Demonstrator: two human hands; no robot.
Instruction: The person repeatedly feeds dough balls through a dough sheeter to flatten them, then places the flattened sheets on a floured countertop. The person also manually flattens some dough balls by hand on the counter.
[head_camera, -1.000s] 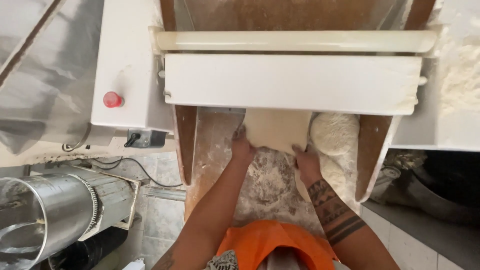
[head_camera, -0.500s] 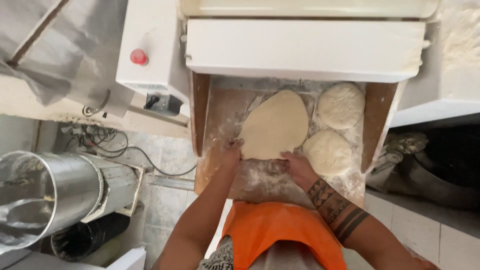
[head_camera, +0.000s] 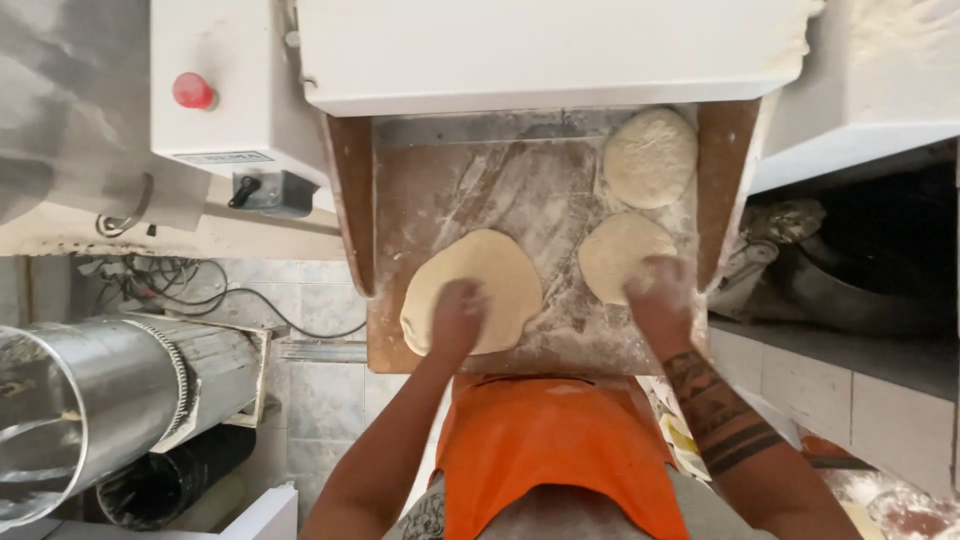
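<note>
Far to my left sat a steel drum (head_camera: 70, 410), and above it the white machine housing (head_camera: 230, 90) with its red button (head_camera: 193, 91), all well clear of my hands. My left hand (head_camera: 458, 318) lay flat on the near part of the flat dough (head_camera: 472, 290), fingers loosely spread and pressing down, gripping nothing; the sheet spread out away from that hand and a little to the left, its long axis running from the near-left corner of the floured surface (head_camera: 520, 190) toward the far right. To the right, the near round (head_camera: 620, 255) lay just ahead of my right hand (head_camera: 658, 298), whose open, floury fingers touched its near edge without closing on it; motion blur kept me from telling how hard they pressed. The far round (head_camera: 651, 157) sat straight beyond the near one, close to it, up by the roller cover (head_camera: 550, 50), and my right hand was plainly the nearer one to it. The brown side walls (head_camera: 725, 190) hemmed in everything on the surface.
</note>
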